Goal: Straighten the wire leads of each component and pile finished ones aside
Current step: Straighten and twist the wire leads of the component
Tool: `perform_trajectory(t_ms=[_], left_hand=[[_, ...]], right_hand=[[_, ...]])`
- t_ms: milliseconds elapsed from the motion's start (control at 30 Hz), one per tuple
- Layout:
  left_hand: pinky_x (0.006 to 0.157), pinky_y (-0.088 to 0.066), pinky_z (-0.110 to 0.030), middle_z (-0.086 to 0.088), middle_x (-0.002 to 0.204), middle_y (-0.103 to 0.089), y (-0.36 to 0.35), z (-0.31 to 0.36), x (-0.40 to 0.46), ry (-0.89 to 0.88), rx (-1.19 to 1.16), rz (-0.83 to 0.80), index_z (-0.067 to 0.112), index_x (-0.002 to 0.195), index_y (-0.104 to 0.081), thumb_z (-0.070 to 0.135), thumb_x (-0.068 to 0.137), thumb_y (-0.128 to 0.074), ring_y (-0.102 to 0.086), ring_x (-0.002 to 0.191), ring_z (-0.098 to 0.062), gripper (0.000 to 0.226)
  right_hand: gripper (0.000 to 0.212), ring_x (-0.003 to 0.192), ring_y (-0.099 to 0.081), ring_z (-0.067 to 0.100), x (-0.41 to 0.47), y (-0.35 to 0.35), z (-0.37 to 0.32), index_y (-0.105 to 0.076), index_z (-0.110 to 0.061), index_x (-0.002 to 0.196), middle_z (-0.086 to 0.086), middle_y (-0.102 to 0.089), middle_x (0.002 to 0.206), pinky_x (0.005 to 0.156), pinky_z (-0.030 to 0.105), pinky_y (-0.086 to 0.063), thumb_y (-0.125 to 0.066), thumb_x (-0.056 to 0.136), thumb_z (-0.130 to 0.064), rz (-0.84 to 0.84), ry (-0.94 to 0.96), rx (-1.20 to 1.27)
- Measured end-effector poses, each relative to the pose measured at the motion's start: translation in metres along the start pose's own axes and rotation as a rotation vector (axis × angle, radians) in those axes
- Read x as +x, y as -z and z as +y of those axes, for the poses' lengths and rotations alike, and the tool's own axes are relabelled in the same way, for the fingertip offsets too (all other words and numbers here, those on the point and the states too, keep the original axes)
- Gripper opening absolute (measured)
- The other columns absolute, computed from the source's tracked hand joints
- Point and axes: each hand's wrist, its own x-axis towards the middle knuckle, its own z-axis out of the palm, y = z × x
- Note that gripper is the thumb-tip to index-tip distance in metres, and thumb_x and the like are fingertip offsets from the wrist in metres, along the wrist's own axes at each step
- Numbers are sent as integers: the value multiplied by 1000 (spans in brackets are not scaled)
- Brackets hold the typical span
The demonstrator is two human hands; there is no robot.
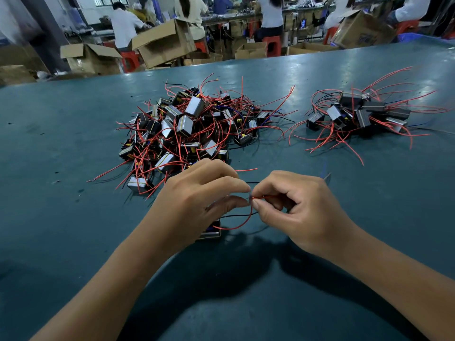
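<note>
A small black boxy component (211, 233) lies on the green table (61, 134), mostly hidden under my left hand (197, 205). Its red lead (242, 223) curves up from it in a loop to where my fingers meet. My left hand pinches the lead between thumb and forefinger. Right beside it, my right hand (295, 207) pinches the same red lead at its tip. Thin black leads (240, 214) run under the hands. A large heap of components (187, 126) with tangled red wires lies beyond my hands. A smaller pile (362, 114) sits at the right.
Past the table's far edge stand open cardboard boxes (162, 43), red stools (272, 44) and several seated people at benches. The green tabletop stretches wide to the left and in front of my arms.
</note>
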Motion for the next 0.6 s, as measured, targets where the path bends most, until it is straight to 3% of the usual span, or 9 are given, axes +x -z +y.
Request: perform_trajectory(t_ms=[500, 600], left_hand=[[73, -48, -38, -1, 99, -59, 2, -2, 1, -26, -120, -71, 15, 98, -71, 23, 99, -63, -58, 89, -22, 11], [74, -47, -30, 2, 99, -56, 2, 2, 1, 29, -148, -109, 13, 99, -68, 24, 100, -58, -56, 87, -14, 15]], right_hand=[[4, 61, -47, 0, -1, 1, -2, -68, -8, 81, -12, -54, 69, 62, 7, -34, -68, 83, -5, -41, 27, -12], [3, 61, -46, -1, 0, 1, -3, -68, -8, 81, -9, -54, 69, 63, 7, -34, -68, 83, -5, -34, 48, -43]])
